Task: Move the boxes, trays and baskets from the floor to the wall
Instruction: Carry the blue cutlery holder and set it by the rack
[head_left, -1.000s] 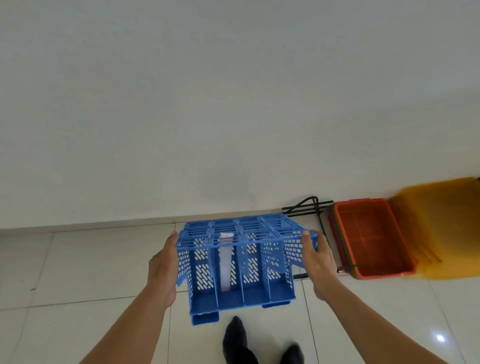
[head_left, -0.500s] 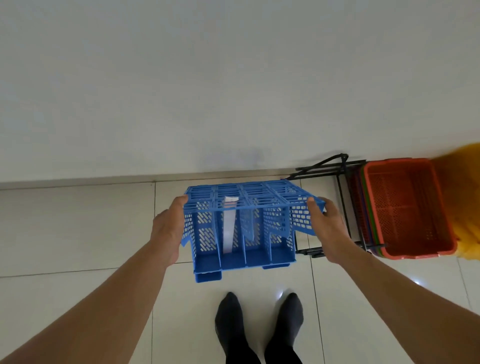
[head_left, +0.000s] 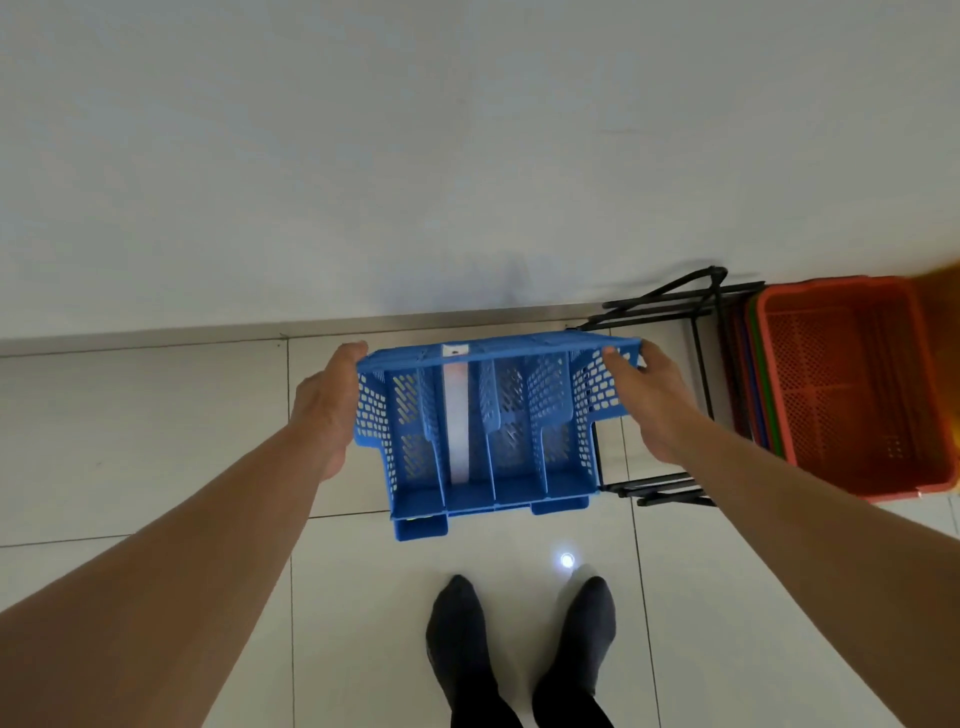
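Presently I hold the basket (head_left: 488, 431) off the floor (head_left: 156, 441) near the wall (head_left: 467, 156), left grip (head_left: 324, 410) and right grip (head_left: 652, 405) each clasped on a side; drifting right, it could snag the rack (head_left: 698, 395) just beside.

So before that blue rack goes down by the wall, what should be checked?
1. Left hand grips the blue rack on its left side: ok.
2. Right hand grips its right side: ok.
3. Floor by the wall ahead is bare: ok.
4. Gap to the black wire stand: cannot tell, they overlap in view.
5. White strip inside sits securely: cannot tell.
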